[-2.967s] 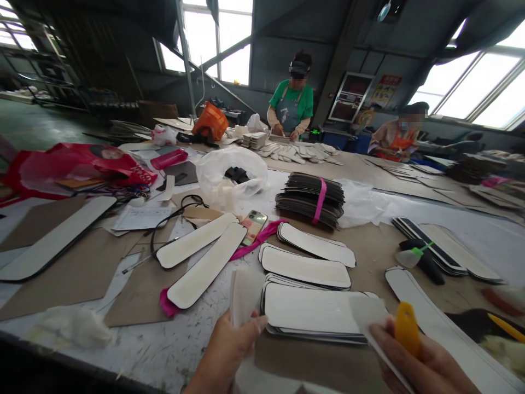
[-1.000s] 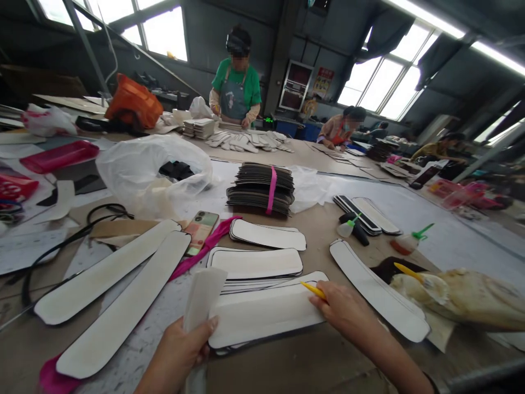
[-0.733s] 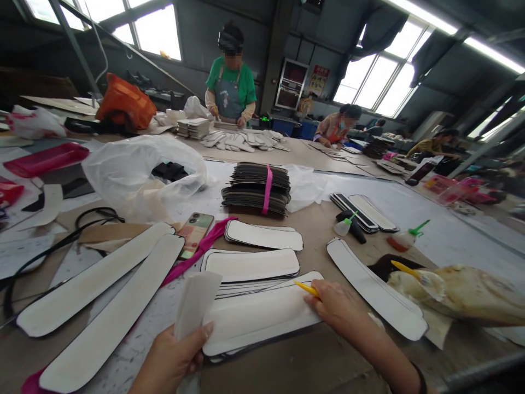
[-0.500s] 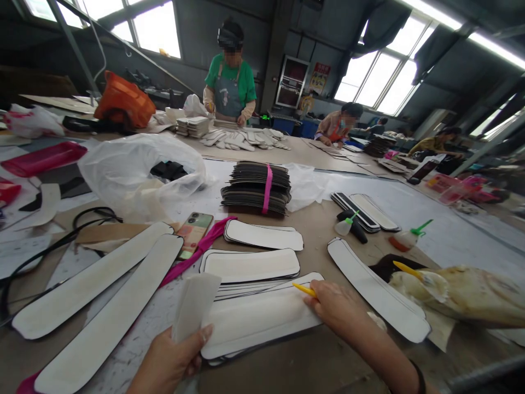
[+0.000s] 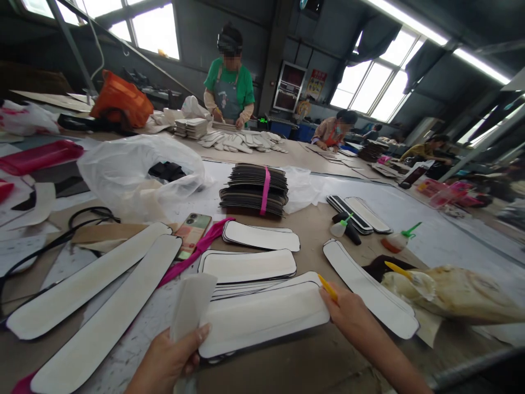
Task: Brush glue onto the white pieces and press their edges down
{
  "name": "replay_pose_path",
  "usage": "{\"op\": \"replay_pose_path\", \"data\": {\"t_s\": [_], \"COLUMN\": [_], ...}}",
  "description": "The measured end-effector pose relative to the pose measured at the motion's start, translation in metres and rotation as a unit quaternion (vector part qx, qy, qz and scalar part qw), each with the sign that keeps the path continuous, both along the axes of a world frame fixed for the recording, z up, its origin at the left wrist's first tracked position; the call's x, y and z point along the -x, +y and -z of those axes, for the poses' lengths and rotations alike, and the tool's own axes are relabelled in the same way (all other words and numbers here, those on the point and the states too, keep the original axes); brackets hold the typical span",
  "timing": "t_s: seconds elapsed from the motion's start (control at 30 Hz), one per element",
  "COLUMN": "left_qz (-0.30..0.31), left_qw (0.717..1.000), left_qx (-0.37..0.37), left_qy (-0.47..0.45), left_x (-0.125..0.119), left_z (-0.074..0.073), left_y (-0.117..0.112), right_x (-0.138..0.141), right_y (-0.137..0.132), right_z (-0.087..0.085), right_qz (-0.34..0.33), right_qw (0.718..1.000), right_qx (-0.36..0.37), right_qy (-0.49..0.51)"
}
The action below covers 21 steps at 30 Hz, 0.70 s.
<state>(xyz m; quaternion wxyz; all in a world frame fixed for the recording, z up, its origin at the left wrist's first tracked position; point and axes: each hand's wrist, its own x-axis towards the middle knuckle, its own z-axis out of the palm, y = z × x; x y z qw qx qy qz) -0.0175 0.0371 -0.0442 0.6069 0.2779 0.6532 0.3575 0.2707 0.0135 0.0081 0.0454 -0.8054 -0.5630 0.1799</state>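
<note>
White panel (image 5: 266,320), between left hand (image 5: 174,353) and right hand (image 5: 348,312)

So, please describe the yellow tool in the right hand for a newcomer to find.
On the worktable, find the stack of white panels at bottom centre. At its right end, the right hand grips the yellow tool, tapered at its tip. Unlike the yellow object lying farther right, this one is held.

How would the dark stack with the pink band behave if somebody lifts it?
The dark stack probably feels rather heavy, since many layers are piled together. Its ends might fan out, because the only visible tie is one pink band. Rolling seems unlikely: its layers lie broad side down.
</note>
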Motion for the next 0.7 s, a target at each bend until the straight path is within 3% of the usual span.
{"op": "replay_pose_path", "data": {"t_s": [0.13, 0.27, 0.43, 0.53, 0.7], "left_qz": [0.016, 0.043, 0.047, 0.028, 0.012], "left_qw": [1.000, 0.997, 0.995, 0.989, 0.972], "left_qx": [-0.015, -0.028, -0.040, -0.018, 0.041], "left_qy": [-0.012, -0.050, -0.084, -0.144, -0.230], "left_x": [0.005, 0.014, 0.025, 0.028, 0.027], "left_z": [-0.009, -0.017, -0.018, -0.019, -0.024], "left_y": [-0.003, -0.007, -0.012, -0.016, -0.021], "right_x": [0.004, 0.006, 0.012, 0.020, 0.034], "right_y": [-0.003, -0.009, -0.017, -0.023, -0.029], "right_z": [0.003, 0.003, 0.000, -0.003, -0.006], "right_qz": [0.038, 0.122, 0.167, 0.196, 0.260], "right_qw": [0.992, 0.957, 0.916, 0.877, 0.789], "right_qx": [0.009, -0.014, -0.038, -0.080, -0.125], "right_qy": [0.121, 0.264, 0.364, 0.430, 0.543]}}
